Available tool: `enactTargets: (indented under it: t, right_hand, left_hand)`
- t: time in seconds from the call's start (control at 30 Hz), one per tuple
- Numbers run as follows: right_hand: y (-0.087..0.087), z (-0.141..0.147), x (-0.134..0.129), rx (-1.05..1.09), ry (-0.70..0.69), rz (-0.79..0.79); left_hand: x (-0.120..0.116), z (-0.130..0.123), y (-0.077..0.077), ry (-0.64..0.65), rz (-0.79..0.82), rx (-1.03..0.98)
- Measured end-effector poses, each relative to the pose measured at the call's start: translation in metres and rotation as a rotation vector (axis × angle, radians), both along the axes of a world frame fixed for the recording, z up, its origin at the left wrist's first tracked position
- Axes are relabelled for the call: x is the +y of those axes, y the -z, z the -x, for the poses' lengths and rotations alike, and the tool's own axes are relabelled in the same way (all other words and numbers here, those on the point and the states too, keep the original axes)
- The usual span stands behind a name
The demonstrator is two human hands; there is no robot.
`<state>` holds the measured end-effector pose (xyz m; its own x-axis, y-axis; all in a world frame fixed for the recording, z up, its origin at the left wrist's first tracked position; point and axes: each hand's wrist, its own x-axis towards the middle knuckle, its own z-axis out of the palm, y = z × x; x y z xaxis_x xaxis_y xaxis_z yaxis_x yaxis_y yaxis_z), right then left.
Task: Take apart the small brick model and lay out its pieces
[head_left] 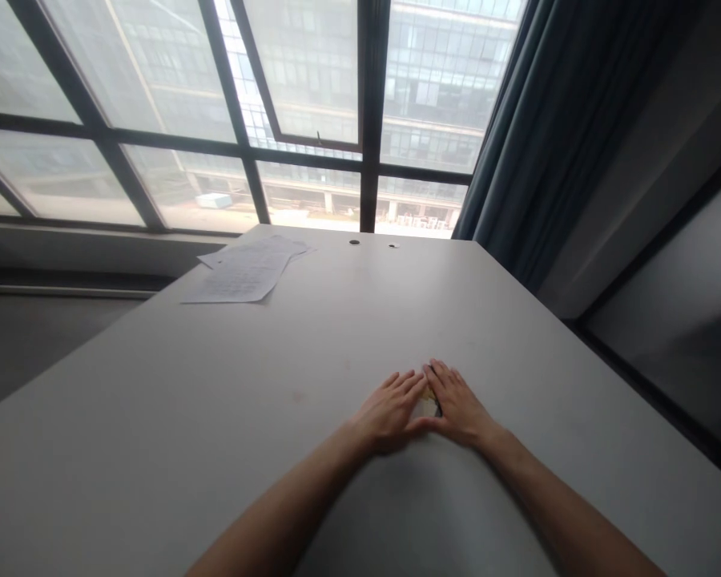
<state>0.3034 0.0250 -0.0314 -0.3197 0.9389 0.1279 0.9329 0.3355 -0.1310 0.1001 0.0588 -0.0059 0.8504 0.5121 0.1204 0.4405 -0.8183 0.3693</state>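
My left hand (392, 410) rests palm down with its fingers stretched out, pointing away from me. My right hand (458, 405) lies palm down beside it, also with straight fingers. Their thumbs meet and the fingertips come close together, leaving a small gap. In that gap a small flat thing with yellowish and dark parts (430, 394) shows on the white table (348, 336). The hands cover most of it, so I cannot make out its kind. Both hands appear to touch its sides.
Several printed paper sheets (240, 271) lie at the table's far left corner. Two small holes, one a dark round hole (354, 242), are near the far edge. Beyond stand dark-framed windows (369, 120), with a blue-grey curtain (517, 152) on the right.
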Motion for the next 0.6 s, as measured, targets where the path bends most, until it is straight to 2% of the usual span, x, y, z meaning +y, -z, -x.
enactTargets:
  t: [0.1,0.2,0.3,0.47,0.6]
  right_hand:
    - [-0.008,0.035,0.018,0.027,-0.136,0.052]
    - [-0.013,0.082,0.031,0.078,-0.262,0.084]
    - [-0.017,0.135,0.04,0.142,-0.399,0.093]
    - [-0.021,0.21,0.043,0.268,-0.499,0.074]
    - [-0.016,0.229,0.037,0.326,-0.446,0.026]
  left_hand:
    - [-0.007,0.045,-0.004,-0.021,-0.002,0.061]
    - [-0.019,0.09,0.001,-0.163,-0.044,0.124]
    - [-0.03,0.128,0.011,-0.361,-0.1,0.15]
    - [-0.036,0.185,0.021,-0.65,-0.203,0.137]
    - [-0.033,0.22,0.021,-0.75,-0.224,0.156]
